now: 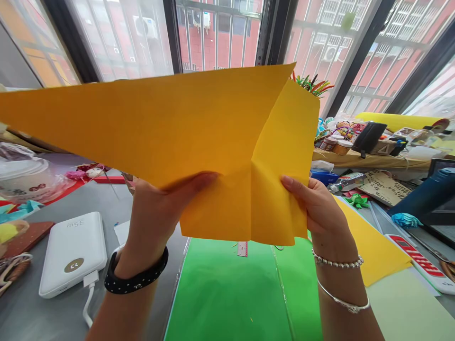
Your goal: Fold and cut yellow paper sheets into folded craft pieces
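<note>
A large orange-yellow paper sheet (170, 123), folded with a crease down its right part, is held up in front of me above the table. My left hand (156, 208) grips its lower edge, thumb in front and fingers behind. My right hand (316, 203) pinches the lower right flap. A black dotted band sits on my left wrist, and silver bracelets on my right. Below the sheet lies green paper (231, 289) on the table.
A white power bank (73, 253) with a cable lies at the left on the grey table (31, 312). Another yellow sheet (373, 246) and a red-and-white ruler (419, 260) lie at the right. Craft clutter, jars and a black case crowd the far right. Windows stand behind.
</note>
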Demonstrator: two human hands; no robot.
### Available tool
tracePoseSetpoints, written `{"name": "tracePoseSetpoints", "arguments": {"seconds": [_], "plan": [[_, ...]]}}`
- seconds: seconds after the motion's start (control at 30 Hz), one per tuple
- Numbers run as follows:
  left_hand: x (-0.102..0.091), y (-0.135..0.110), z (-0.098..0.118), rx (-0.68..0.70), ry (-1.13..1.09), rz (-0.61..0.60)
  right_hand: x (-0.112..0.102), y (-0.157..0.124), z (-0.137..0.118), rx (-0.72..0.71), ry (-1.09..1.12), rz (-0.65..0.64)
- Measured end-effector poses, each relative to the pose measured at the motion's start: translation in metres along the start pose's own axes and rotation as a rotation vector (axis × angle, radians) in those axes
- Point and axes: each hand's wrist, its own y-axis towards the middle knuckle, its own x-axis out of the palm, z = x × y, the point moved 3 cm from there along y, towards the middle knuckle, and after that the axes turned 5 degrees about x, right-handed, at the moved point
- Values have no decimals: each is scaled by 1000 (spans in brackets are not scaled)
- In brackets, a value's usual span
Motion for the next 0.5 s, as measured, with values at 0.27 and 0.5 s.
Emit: {"name": "tracePoseSetpoints", "arguments": {"seconds": [0.27,0.5], "plan": [[7,1,3,-273,-58,-137,-7,1,-2,-144,-134,138],[16,1,-36,-569,-160,-311,7,-11,-9,-469,-580,40]]}}
